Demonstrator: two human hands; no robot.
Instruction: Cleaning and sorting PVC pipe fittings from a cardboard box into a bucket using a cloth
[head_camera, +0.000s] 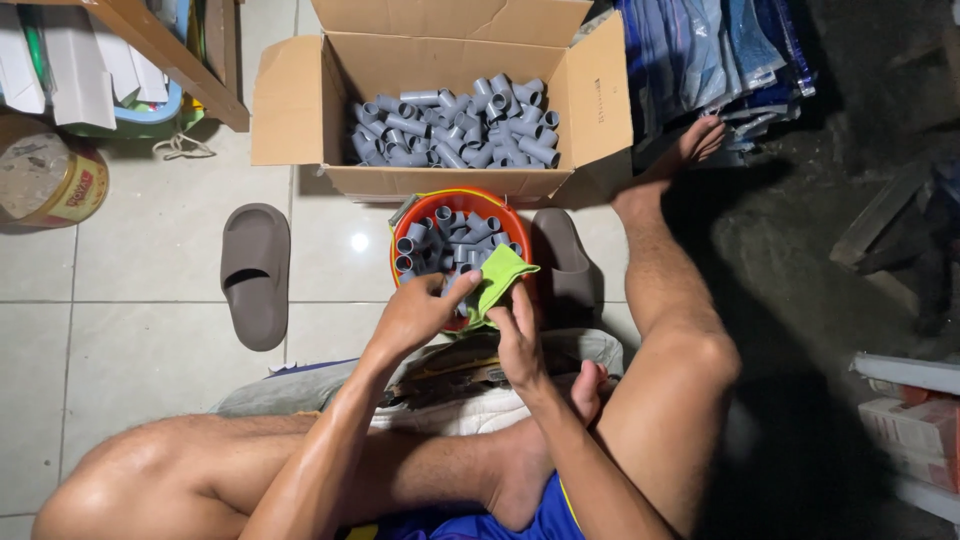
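Observation:
My left hand (418, 310) grips a grey pipe fitting (462, 286) at the near rim of an orange bucket (410, 222) filled with several grey fittings. My right hand (518, 335) holds a green cloth (500, 277) wrapped against that fitting. Both hands meet just above the bucket's near edge. Beyond the bucket stands an open cardboard box (300, 110) holding many more grey pipe fittings (455, 120). I sit on the tiled floor with legs folded around the bucket.
A grey slipper (255, 272) lies left of the bucket, another (563, 260) right of it. A round tin (45, 175) and a wooden shelf (170, 55) stand at far left. Folded clothes (710, 55) pile at the upper right, boxes (915, 420) at the right edge.

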